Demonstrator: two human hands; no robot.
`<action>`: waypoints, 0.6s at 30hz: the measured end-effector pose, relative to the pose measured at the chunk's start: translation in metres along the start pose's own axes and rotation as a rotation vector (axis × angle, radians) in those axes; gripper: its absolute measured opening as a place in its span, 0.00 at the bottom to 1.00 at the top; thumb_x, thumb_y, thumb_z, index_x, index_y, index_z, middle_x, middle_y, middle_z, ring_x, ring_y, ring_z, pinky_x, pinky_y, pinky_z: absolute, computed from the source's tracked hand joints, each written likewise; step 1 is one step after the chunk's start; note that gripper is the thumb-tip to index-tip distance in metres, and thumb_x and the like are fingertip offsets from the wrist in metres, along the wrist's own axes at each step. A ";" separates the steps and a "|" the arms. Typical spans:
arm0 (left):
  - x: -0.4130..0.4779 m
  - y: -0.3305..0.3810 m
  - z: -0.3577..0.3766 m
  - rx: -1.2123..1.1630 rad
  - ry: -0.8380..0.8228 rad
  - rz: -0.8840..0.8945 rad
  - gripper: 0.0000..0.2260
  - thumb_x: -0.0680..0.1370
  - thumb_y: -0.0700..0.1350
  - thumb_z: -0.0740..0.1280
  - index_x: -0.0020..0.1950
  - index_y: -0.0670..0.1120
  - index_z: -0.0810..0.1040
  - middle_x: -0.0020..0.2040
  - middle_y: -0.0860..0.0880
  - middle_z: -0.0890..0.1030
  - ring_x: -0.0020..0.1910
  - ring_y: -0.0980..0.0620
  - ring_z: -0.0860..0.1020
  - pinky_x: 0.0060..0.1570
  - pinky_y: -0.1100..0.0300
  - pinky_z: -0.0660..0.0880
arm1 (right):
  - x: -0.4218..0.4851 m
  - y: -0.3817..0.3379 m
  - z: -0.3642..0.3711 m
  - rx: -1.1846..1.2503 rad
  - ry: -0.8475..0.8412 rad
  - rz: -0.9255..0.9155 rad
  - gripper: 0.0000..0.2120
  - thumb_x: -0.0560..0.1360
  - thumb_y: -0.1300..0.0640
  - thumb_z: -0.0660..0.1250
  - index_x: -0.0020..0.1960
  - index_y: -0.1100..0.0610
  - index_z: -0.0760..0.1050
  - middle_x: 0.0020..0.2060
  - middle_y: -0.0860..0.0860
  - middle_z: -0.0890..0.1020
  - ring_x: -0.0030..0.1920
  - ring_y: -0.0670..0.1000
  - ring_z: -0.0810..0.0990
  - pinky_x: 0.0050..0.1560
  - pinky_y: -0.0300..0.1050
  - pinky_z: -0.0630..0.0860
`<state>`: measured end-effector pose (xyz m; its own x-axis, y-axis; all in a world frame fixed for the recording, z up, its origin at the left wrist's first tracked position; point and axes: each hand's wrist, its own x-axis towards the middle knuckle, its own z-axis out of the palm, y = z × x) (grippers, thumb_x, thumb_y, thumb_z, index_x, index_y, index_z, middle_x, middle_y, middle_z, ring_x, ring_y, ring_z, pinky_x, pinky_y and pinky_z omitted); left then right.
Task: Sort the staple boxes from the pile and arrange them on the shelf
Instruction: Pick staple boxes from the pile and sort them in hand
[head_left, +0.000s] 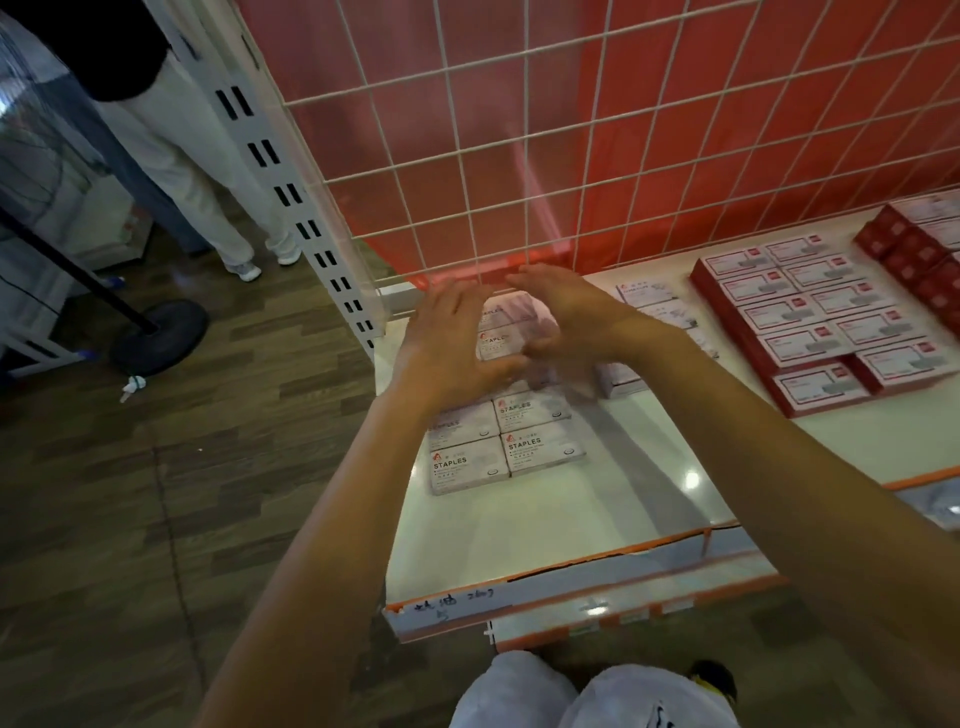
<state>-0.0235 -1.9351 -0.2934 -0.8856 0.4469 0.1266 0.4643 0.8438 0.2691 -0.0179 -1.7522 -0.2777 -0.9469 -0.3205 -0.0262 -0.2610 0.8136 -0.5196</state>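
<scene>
Left hand (457, 345) and right hand (569, 317), fingers straight, flank staple boxes (540, 448) at the rear-left corner of the shelf (519, 525). Probably stiff, dense; grip opposite sides.

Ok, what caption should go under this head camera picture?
Left hand and right hand reach over white staple boxes on the shelf, red boxes alongside.

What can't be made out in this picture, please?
Head view:
White boxes beneath the left hand and right hand: covered, so uncountable.
Whether either hand touches them: motion blur.
Red boxes far right: cut off by the edge.
Handwriting on the shelf label: too small.
</scene>
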 end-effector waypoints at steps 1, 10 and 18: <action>0.002 0.012 0.001 0.013 0.024 0.023 0.37 0.70 0.63 0.69 0.72 0.46 0.64 0.71 0.46 0.66 0.72 0.46 0.60 0.71 0.51 0.56 | -0.007 0.005 -0.003 -0.032 0.027 -0.003 0.39 0.71 0.55 0.72 0.75 0.55 0.57 0.75 0.53 0.58 0.75 0.52 0.53 0.72 0.46 0.52; 0.025 0.159 0.030 0.089 -0.005 0.086 0.29 0.78 0.53 0.63 0.76 0.45 0.59 0.76 0.45 0.61 0.76 0.45 0.54 0.75 0.52 0.52 | -0.099 0.080 -0.044 -0.263 0.177 0.152 0.34 0.74 0.54 0.66 0.76 0.57 0.54 0.75 0.57 0.56 0.75 0.58 0.52 0.74 0.53 0.51; 0.044 0.322 0.074 0.036 0.034 0.179 0.24 0.81 0.48 0.57 0.76 0.45 0.58 0.76 0.44 0.61 0.76 0.44 0.55 0.73 0.52 0.49 | -0.217 0.174 -0.108 -0.239 0.276 0.273 0.33 0.74 0.57 0.65 0.75 0.58 0.55 0.75 0.59 0.57 0.75 0.58 0.53 0.74 0.51 0.51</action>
<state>0.0885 -1.6216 -0.2718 -0.7885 0.5810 0.2017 0.6141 0.7621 0.2053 0.1216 -1.4887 -0.2703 -0.9932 0.0366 0.1106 0.0001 0.9497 -0.3131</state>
